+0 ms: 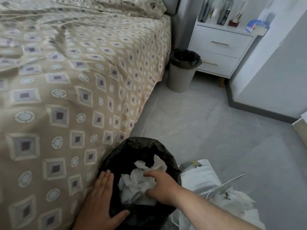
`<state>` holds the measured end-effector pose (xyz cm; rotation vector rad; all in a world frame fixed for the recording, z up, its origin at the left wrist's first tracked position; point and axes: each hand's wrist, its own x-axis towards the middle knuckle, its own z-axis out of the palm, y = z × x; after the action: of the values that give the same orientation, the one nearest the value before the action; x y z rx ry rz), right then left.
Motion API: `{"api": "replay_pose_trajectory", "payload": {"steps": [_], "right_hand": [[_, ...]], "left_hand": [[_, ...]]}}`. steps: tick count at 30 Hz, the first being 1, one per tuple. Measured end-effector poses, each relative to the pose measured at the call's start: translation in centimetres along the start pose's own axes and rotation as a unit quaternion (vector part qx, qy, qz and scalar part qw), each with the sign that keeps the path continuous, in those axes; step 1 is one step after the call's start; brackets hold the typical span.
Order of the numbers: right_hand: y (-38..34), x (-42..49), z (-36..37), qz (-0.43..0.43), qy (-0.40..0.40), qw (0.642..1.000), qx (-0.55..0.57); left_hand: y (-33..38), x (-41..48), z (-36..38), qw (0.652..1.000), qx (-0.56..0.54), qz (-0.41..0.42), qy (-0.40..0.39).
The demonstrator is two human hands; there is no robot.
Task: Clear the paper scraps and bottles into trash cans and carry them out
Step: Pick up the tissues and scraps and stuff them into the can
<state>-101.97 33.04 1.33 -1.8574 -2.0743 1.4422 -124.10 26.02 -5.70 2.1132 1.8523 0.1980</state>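
A trash can lined with a black bag [132, 148] stands on the floor against the bed, holding white paper scraps [132, 190] and a round ribbed lid. My left hand [99, 201] lies flat with straight fingers on the bag's left rim. Over the can's opening my right hand [160, 188] hovers with its fingers spread above the scraps, holding nothing I can see. More white paper scraps [232, 201] and a silvery bag lie on the floor to the right. A second lined trash can [182, 70] stands by the nightstand. Two dark bottles [225, 12] stand on the nightstand.
The bed [66, 80] with a patterned beige cover fills the left side. A white two-drawer nightstand [221, 48] sits at the far right with a tissue pack on it. A wall corner [265, 90] juts out on the right. Grey floor [199, 122] runs between the two cans.
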Motion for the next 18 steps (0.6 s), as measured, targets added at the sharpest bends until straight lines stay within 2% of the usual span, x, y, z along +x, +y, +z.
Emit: {"api": "replay_pose_trajectory", "payload": {"steps": [7, 10, 13, 16, 18], "right_hand": [[-0.4, -7.0, -3.7, -0.102, 0.024, 0.994, -0.016], [2.7, -12.0, -7.1, -0.091, 0.055, 0.993, -0.050], [8.0, -16.2, -10.7, -0.051, 0.122, 0.991, -0.036], [14.1, -18.7, -12.9, 0.021, 0.220, 0.975, 0.016], [18.1, -19.8, -13.5, 0.078, 0.254, 0.963, 0.052]], "left_hand": [[1.4, -0.4, -2.0, 0.998, 0.019, 0.052, 0.014], [4.3, -0.3, -5.1, 0.982, 0.025, 0.170, 0.078], [9.7, 0.6, -9.1, 0.950, 0.024, 0.291, 0.112], [15.7, 1.5, -11.1, 0.913, 0.057, 0.395, 0.086], [19.7, 1.6, -10.1, 0.873, 0.067, 0.481, 0.051]]}}
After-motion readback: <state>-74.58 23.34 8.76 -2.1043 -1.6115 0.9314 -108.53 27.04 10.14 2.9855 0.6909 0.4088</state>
